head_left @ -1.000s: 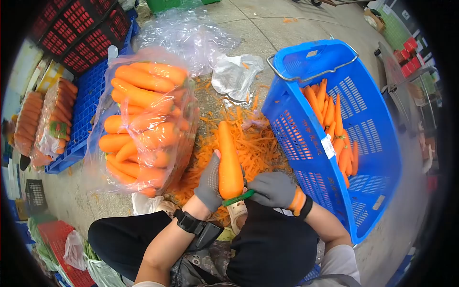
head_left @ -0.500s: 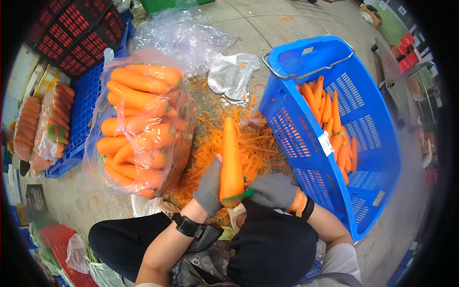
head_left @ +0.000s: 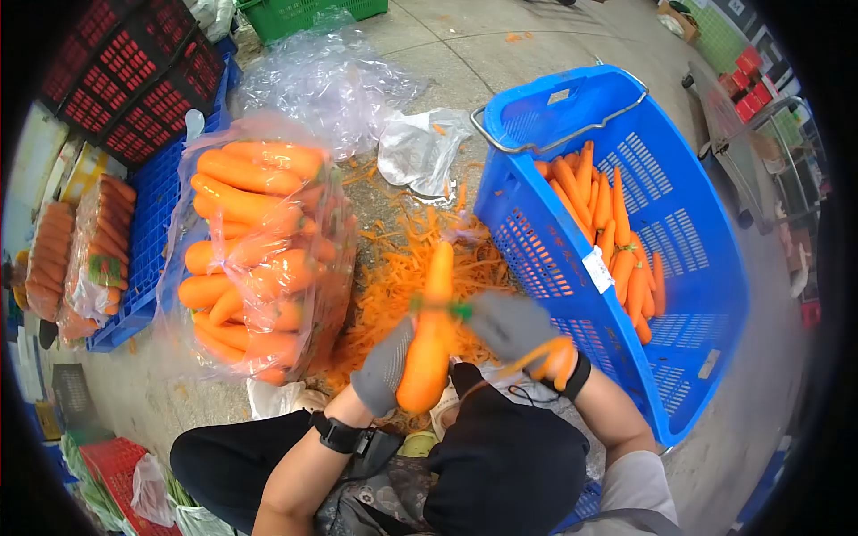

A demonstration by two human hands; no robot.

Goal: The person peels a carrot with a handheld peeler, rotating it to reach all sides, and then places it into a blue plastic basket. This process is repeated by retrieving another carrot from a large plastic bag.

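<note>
Vegetable prep yard on a concrete floor [head_left: 500, 45].
Left of the left hand [head_left: 384, 366], bagged carrots [head_left: 255, 250] and crates [head_left: 125, 71]; beside the right hand [head_left: 514, 326], a part-filled basket [head_left: 697, 250]; peelings [head_left: 393, 277] just beyond.

Single head-worn fisheye view, looking steeply down, close over hands, floor and crates around

Bagged carrots [head_left: 255, 246] crowding the left, blue basket [head_left: 626, 241] walling the right, peel-strewn floor [head_left: 402, 268] passable between, basket top open
</note>
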